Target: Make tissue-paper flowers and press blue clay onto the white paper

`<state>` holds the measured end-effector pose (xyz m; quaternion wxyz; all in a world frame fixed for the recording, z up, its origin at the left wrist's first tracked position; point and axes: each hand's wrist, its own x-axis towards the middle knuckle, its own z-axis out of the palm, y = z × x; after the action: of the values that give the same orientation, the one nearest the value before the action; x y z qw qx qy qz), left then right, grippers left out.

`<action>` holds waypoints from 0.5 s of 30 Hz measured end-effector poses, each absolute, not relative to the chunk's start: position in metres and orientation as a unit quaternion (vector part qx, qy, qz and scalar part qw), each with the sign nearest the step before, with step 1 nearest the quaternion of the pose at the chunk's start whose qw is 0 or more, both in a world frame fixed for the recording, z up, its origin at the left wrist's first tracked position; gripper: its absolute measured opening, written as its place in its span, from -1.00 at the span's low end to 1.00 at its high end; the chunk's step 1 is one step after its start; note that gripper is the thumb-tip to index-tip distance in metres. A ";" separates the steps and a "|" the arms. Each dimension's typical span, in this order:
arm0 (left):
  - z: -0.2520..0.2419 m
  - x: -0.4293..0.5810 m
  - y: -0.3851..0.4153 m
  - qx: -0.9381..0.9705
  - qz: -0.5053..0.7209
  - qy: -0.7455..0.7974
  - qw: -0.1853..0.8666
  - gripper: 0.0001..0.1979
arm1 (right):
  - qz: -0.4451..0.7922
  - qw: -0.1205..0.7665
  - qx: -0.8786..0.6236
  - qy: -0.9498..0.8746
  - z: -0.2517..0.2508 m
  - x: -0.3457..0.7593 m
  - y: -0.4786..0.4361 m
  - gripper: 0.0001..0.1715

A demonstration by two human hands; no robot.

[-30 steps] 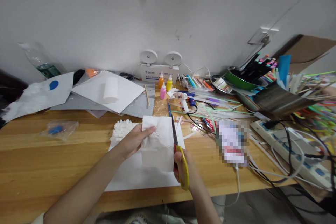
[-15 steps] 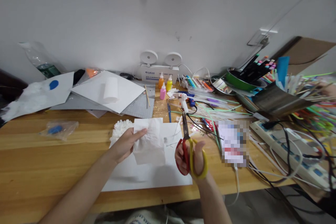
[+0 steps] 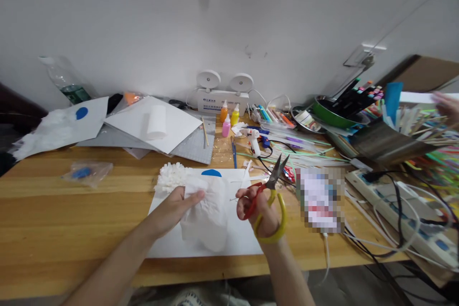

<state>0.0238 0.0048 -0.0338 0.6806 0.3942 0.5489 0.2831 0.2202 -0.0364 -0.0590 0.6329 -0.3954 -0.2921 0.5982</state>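
Observation:
My left hand [image 3: 181, 208] pinches a thin white tissue [image 3: 206, 217] between thumb and fingers, its lower part hanging loose. In my right hand [image 3: 263, 215] is a pair of scissors [image 3: 274, 184] with one red and one yellow handle; the blades stand apart and point up and away, clear of the tissue. Beneath both hands lies a white sheet of paper [image 3: 244, 241]. A blue shape [image 3: 211, 172] shows on it, partly covered by the tissue. White ruffled tissue pieces [image 3: 170, 177] are heaped at the sheet's back left corner.
A hot glue gun [image 3: 254, 141], small paint bottles [image 3: 225, 126] and a paintbrush [image 3: 234, 153] lie behind the sheet. A power strip [image 3: 401, 220] with cables and a blurred-out phone [image 3: 319, 201] are at right. Another person's hand [image 3: 448, 107] is at the far right.
The scissors have tilted to the right and their blades have spread. The tissue has swung slightly lower, and the blue shape behind it has come into view. A person's hand at far right shows more clearly.

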 end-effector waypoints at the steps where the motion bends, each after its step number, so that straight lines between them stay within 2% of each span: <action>1: -0.033 0.027 0.003 0.420 0.265 0.547 0.674 -0.70 | 0.565 0.632 -0.425 -0.317 -0.059 0.214 -0.036 -0.54; 7: -0.019 0.048 -0.010 0.498 0.220 0.490 0.681 -0.66 | 0.364 0.660 -0.550 -0.360 -0.052 0.204 -0.027 -0.61; 10: -0.025 0.054 -0.018 0.469 0.222 0.462 0.719 -0.66 | 0.339 0.676 -0.560 -0.339 -0.055 0.210 -0.019 -0.62; 15: -0.052 0.046 -0.029 0.349 0.329 0.424 0.768 -0.67 | 0.351 0.656 -0.577 -0.337 -0.062 0.214 -0.022 -0.72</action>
<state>0.0458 -0.0291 -0.0519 0.7679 0.3493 0.4243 0.3291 0.2137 -0.0224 -0.0623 0.6558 -0.5775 -0.3369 0.3508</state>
